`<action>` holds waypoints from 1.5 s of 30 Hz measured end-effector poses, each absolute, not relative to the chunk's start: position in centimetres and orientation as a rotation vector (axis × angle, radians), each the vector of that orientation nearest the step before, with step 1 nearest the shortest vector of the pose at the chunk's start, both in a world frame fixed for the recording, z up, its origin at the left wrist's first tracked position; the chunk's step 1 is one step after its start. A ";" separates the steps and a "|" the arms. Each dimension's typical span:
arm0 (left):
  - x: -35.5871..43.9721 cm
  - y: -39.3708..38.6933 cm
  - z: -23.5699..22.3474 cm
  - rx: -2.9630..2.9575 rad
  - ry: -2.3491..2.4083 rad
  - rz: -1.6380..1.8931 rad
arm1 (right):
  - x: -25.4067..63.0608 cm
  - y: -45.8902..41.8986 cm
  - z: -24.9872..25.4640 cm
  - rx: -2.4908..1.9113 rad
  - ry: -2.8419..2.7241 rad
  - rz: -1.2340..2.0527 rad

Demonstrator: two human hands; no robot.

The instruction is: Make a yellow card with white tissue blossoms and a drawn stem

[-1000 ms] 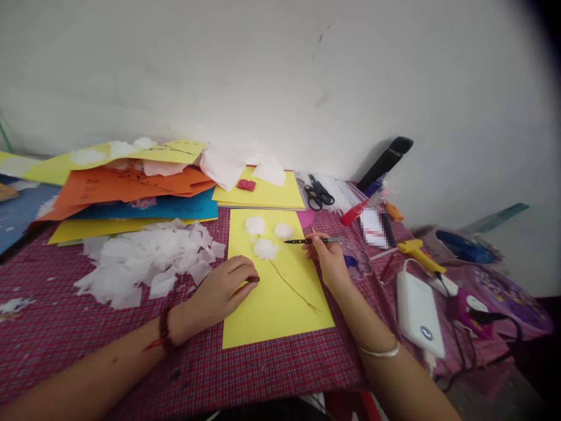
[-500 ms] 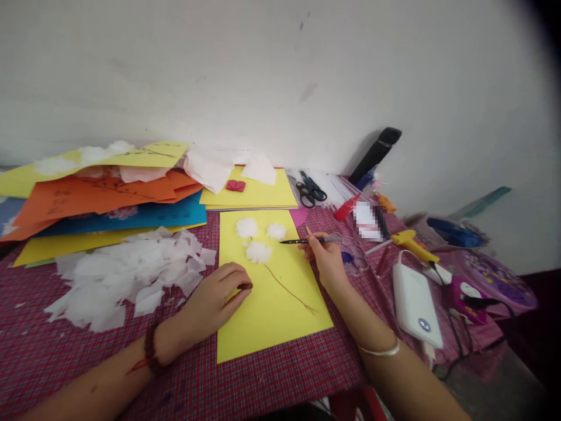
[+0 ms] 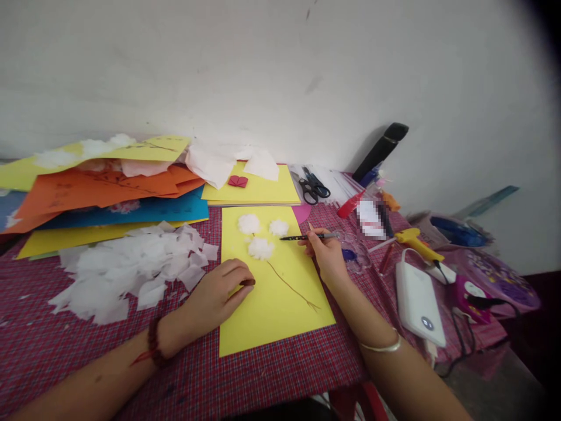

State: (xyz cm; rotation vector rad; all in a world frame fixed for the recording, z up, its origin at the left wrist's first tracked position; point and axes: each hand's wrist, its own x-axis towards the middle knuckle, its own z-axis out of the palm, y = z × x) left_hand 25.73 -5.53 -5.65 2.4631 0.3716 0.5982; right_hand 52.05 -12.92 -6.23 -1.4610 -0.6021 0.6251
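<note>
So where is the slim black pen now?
In the head view, the slim black pen is right of centre, in the right hand over the yellow paper sheet, tip by the rightmost fluffy white puff.

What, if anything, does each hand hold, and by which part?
Right hand: black pen, around its middle. Left hand: cannot tell; a dark bit shows there.

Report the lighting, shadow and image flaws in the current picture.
Head view: diffuse light, with a soft shadow on the wall left of the black tube; head view: dark upper right corner, pixelated patch right of the right hand; head view: marks on the orange sheet too soft to read.
</note>
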 end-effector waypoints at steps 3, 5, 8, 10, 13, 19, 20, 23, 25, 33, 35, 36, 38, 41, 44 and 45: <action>25.7 -5.5 -5.6 2.463 0.369 0.587 | 52.0 -13.0 -6.1 -1.472 -0.596 0.645; 25.7 -5.5 -5.6 2.465 0.368 0.580 | 52.0 -13.1 -6.0 -1.484 -0.596 0.656; 25.7 -5.5 -5.6 2.470 0.369 0.567 | 51.8 -13.3 -5.9 -1.498 -0.604 0.675; 25.8 -5.5 -5.6 2.472 0.368 0.562 | 51.7 -13.5 -5.7 -1.502 -0.613 0.704; 25.9 -5.5 -5.6 2.477 0.375 0.556 | 51.5 -13.7 -5.5 -1.506 -0.639 0.753; 25.8 -5.6 -5.7 2.458 0.361 0.535 | 51.4 -14.3 -5.1 -1.528 -0.749 0.839; 25.8 -5.6 -5.7 2.455 0.363 0.528 | 51.4 -14.5 -5.1 -1.534 -0.768 0.852; 25.8 -5.6 -5.7 2.456 0.371 0.514 | 51.5 -14.7 -5.0 -1.556 -0.804 0.892; 25.8 -5.5 -5.6 2.459 0.372 0.510 | 51.6 -14.7 -4.9 -1.541 -0.791 0.907; 26.6 -5.9 -5.5 2.462 0.454 0.623 | 50.1 -15.3 -4.0 -1.284 -0.731 0.783; 26.8 -6.0 -5.5 2.461 0.485 0.640 | 49.3 -15.7 -3.9 -1.269 -0.802 0.785; 26.9 -6.0 -5.4 2.458 0.499 0.645 | 49.0 -15.8 -3.9 -1.273 -0.833 0.789; 26.9 -6.1 -5.4 2.452 0.527 0.648 | 48.5 -16.1 -4.1 -1.288 -0.885 0.804; 26.9 -6.1 -5.3 2.451 0.544 0.639 | 48.3 -16.1 -4.4 -1.312 -0.919 0.812; 27.0 -6.1 -5.4 2.456 0.524 0.636 | 48.2 -16.0 -4.5 -1.332 -0.931 0.815; 27.0 -6.1 -5.5 2.459 0.515 0.642 | 48.1 -16.0 -4.6 -1.334 -0.936 0.819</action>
